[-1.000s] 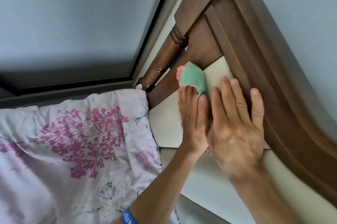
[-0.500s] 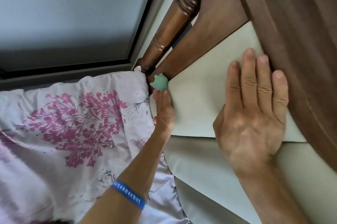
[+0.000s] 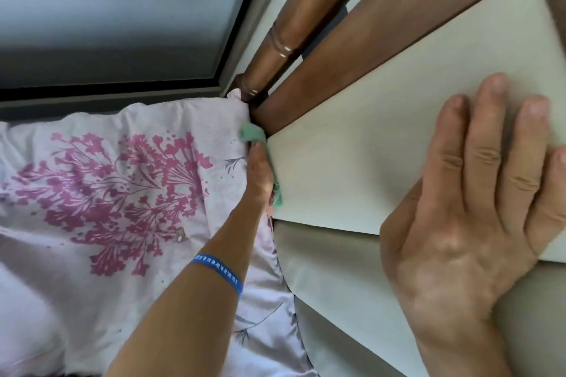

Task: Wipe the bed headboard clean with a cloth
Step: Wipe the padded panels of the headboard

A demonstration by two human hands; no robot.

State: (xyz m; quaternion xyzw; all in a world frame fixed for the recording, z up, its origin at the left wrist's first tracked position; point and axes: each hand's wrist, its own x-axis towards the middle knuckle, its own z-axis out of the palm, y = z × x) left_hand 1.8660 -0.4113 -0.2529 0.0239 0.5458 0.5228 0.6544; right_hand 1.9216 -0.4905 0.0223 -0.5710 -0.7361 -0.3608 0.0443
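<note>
The headboard has a cream padded panel set in a dark brown wooden frame with a turned post. My left hand presses a green cloth flat against the panel's lower left corner, wedged between the pillow and the headboard; most of the cloth is hidden under the hand. My right hand lies flat with straight fingers on the cream panel to the right, holding nothing.
A white pillow with a pink flower print lies against the headboard on the left. A dark-framed window runs behind the bed. A second cream panel sits below the first.
My left hand has slid the cloth down and left along the panel to its corner by the pillow. The view has closed in on the headboard; my right hand stays flat on the panel.
</note>
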